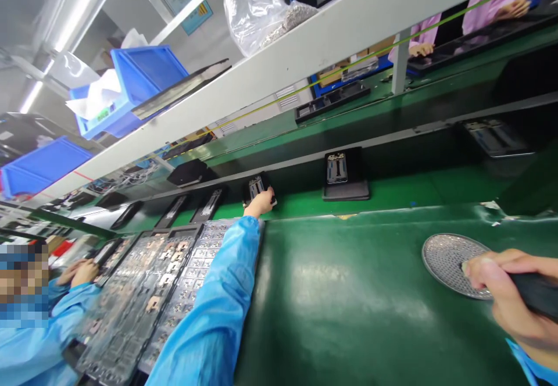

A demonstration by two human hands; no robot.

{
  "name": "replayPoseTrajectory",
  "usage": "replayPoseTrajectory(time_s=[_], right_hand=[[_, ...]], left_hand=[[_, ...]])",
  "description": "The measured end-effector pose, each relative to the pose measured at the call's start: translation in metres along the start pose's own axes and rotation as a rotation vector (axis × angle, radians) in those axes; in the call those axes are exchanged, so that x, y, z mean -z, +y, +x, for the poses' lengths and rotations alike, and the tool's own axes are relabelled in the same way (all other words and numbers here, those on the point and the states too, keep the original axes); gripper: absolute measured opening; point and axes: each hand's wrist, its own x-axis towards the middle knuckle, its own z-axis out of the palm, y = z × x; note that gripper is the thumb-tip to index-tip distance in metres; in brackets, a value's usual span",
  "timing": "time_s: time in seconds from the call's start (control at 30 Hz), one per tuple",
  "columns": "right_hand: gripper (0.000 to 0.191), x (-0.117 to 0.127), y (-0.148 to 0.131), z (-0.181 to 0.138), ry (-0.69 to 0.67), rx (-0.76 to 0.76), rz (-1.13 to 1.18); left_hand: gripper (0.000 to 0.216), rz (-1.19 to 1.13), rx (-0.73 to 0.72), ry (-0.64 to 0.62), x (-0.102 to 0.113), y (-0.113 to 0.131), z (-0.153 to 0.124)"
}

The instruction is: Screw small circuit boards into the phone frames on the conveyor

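Note:
My left hand, in a blue sleeve, reaches out to the green belt. Its fingers close on the edge of a black tray that bears a phone frame. At the right, my right hand is curled round a dark, handle-like tool, whose far end is out of view. Thumb and forefinger are pressed together over the rim of a round, perforated metal plate; anything between the fingertips is too small to make out.
Farther along the belt lies another black tray with a phone frame. Clear plastic part trays stand left of the green work mat. A co-worker's hands are at far left. A white shelf beam crosses above.

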Motion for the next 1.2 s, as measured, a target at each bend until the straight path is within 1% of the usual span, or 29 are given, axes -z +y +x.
replayPoseTrajectory(time_s=[0.07, 0.1, 0.17, 0.23, 0.3, 0.37, 0.43, 0.53, 0.63, 0.67, 0.7, 0.73, 0.77, 0.8, 0.87, 0.9, 0.93, 0.97, 1.03, 1.1, 1.2], right_hand=[[0.062, -0.005, -0.012, 0.007, -0.091, 0.078, 0.025], [0.061, -0.007, -0.016, 0.011, -0.105, 0.115, 0.057], [0.061, -0.011, -0.021, 0.019, -0.068, 0.166, 0.138], [0.057, -0.013, -0.024, 0.026, -0.058, 0.165, 0.197], [0.052, -0.014, -0.025, 0.031, -0.089, 0.127, 0.214], [0.049, -0.013, -0.026, 0.034, -0.116, 0.073, 0.207], [0.05, -0.013, -0.027, 0.035, -0.121, 0.042, 0.207], [0.052, -0.011, -0.026, 0.037, -0.143, 0.031, 0.205], [0.055, -0.009, -0.026, 0.04, -0.167, 0.036, 0.179], [0.055, -0.008, -0.026, 0.041, -0.174, 0.036, 0.172], [0.056, -0.007, -0.026, 0.042, -0.179, 0.034, 0.167], [0.056, -0.006, -0.027, 0.043, -0.184, 0.029, 0.164], [0.057, -0.004, -0.027, 0.044, -0.188, 0.021, 0.162], [0.057, -0.003, -0.028, 0.045, -0.191, 0.011, 0.159], [0.058, 0.001, -0.03, 0.046, -0.196, -0.006, 0.148], [0.059, 0.003, -0.031, 0.046, -0.199, -0.011, 0.144], [0.058, 0.005, -0.031, 0.046, -0.201, -0.013, 0.142], [0.058, 0.007, -0.032, 0.046, -0.203, -0.013, 0.144], [0.056, 0.01, -0.034, 0.046, -0.217, -0.012, 0.156], [0.054, 0.012, -0.035, 0.046, -0.239, -0.019, 0.169], [0.053, 0.012, -0.034, 0.046, -0.262, -0.038, 0.168]], left_hand=[[0.051, 0.006, -0.023, 0.027, 0.001, 0.019, 0.001], [0.05, 0.0, -0.04, 0.04, 0.002, 0.029, 0.0], [0.045, -0.028, -0.088, 0.068, 0.005, 0.047, -0.004], [0.036, -0.078, -0.16, 0.101, 0.005, 0.064, -0.013], [0.027, -0.144, -0.249, 0.129, 0.001, 0.08, -0.027], [0.027, -0.206, -0.34, 0.137, -0.007, 0.094, -0.049], [0.028, -0.255, -0.414, 0.126, -0.022, 0.109, -0.08], [0.032, -0.296, -0.538, 0.074, -0.056, 0.13, -0.146], [0.043, -0.304, -0.779, -0.008, -0.095, 0.147, -0.217], [0.043, -0.321, -0.857, -0.048, -0.105, 0.15, -0.234], [0.041, -0.339, -0.915, -0.071, -0.114, 0.151, -0.245], [0.038, -0.353, -0.935, -0.065, -0.122, 0.15, -0.25], [0.036, -0.358, -0.906, -0.02, -0.129, 0.147, -0.248], [0.038, -0.349, -0.829, 0.058, -0.135, 0.143, -0.242], [0.048, -0.289, -0.602, 0.236, -0.146, 0.135, -0.219], [0.054, -0.251, -0.516, 0.293, -0.152, 0.132, -0.207], [0.06, -0.216, -0.48, 0.317, -0.158, 0.131, -0.196], [0.066, -0.19, -0.498, 0.313, -0.163, 0.132, -0.189], [0.073, -0.165, -0.633, 0.279, -0.173, 0.142, -0.184], [0.075, -0.16, -0.779, 0.253, -0.18, 0.161, -0.19], [0.075, -0.16, -0.907, 0.226, -0.187, 0.194, -0.203]])
